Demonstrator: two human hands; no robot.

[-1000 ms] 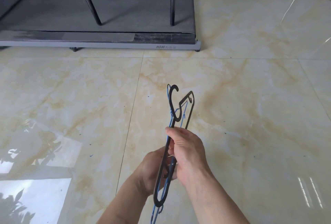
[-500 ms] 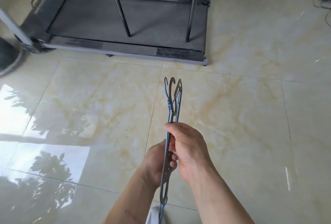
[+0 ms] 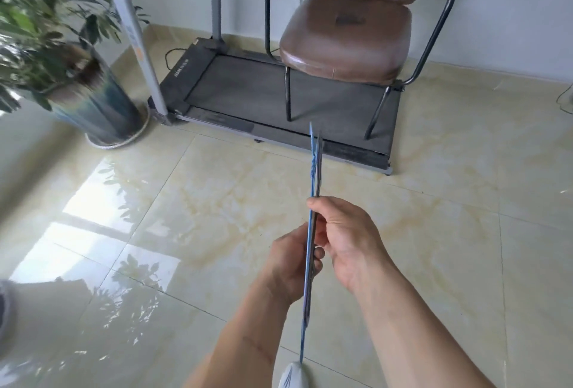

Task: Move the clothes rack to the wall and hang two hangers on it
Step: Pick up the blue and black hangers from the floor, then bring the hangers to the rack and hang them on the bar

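Note:
I hold two thin hangers pressed together, a blue hanger (image 3: 312, 170) and a dark grey hanger (image 3: 318, 167), seen edge-on with their hooks pointing away from me over the floor. My right hand (image 3: 344, 232) grips them from the right near their middle. My left hand (image 3: 291, 263) grips them from the left, just below. Their lower ends hang down between my forearms. No clothes rack is in view.
A brown padded chair (image 3: 350, 37) stands on a treadmill (image 3: 248, 90) against the white wall. A potted plant (image 3: 93, 102) sits at the left beside the treadmill's upright. Glossy marble floor tiles (image 3: 186, 232) spread around me. A white shoe tip (image 3: 293, 376) shows at the bottom.
The view has tilted up and swung left, bringing the chair seat, wall and plant into sight. The hangers have turned edge-on. Both hands keep their grip.

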